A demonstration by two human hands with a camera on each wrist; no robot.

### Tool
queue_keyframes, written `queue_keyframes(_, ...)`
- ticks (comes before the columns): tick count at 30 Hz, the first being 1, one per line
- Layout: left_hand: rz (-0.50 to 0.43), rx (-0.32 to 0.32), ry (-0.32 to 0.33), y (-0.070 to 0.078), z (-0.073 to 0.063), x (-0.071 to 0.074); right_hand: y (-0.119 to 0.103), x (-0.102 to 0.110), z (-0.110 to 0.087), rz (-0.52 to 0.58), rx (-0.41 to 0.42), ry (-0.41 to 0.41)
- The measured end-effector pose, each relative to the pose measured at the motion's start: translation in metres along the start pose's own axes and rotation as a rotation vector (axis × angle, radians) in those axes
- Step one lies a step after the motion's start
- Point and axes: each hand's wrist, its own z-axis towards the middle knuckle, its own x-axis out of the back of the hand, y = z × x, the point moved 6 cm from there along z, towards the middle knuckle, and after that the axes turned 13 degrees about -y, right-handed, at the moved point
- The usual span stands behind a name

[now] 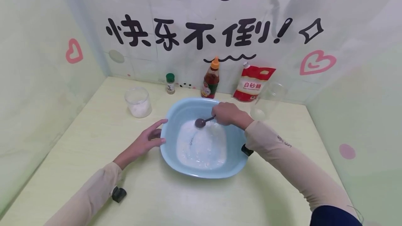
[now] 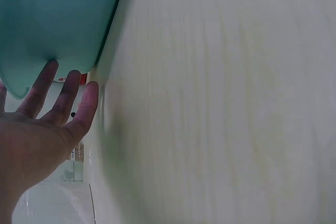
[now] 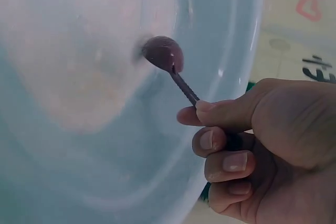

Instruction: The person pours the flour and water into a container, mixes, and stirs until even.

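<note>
A light blue plastic basin point(image 1: 169, 163) stands on the table with a white, wet-looking layer point(image 1: 204, 149) over its bottom. My right hand point(image 1: 227, 113) is above the basin's far right side and pinches the thin handle of a dark brown measuring spoon point(image 3: 163, 53). The spoon's round bowl hangs over the white layer; in the right wrist view its rounded back shows. At the basin's left side my left hand point(image 1: 150, 138) touches the outer wall and rim with spread, mostly straight fingers point(image 2: 65, 98).
Behind the basin stand a green-capped spice jar point(image 1: 170, 83), a sauce bottle with an orange cap point(image 1: 210, 81) and a red and white sugar pouch point(image 1: 252, 83). A clear container of white powder point(image 1: 139, 104) is at left; a clear glass jar point(image 1: 267, 102) is at right.
</note>
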Motion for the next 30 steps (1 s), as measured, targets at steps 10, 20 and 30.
queue_keyframes(10,0.004,-0.018,0.000,-0.002,0.004,-0.002,-0.051,-0.020,-0.003,-0.120,0.148,-0.039)
queue_keyframes(20,0.006,-0.005,0.002,0.000,0.003,-0.003,-0.042,-0.040,-0.031,-0.134,0.122,-0.269)
queue_keyframes(30,0.013,0.005,0.012,-0.001,0.000,-0.001,0.021,-0.006,-0.034,-0.046,-0.078,-0.096)
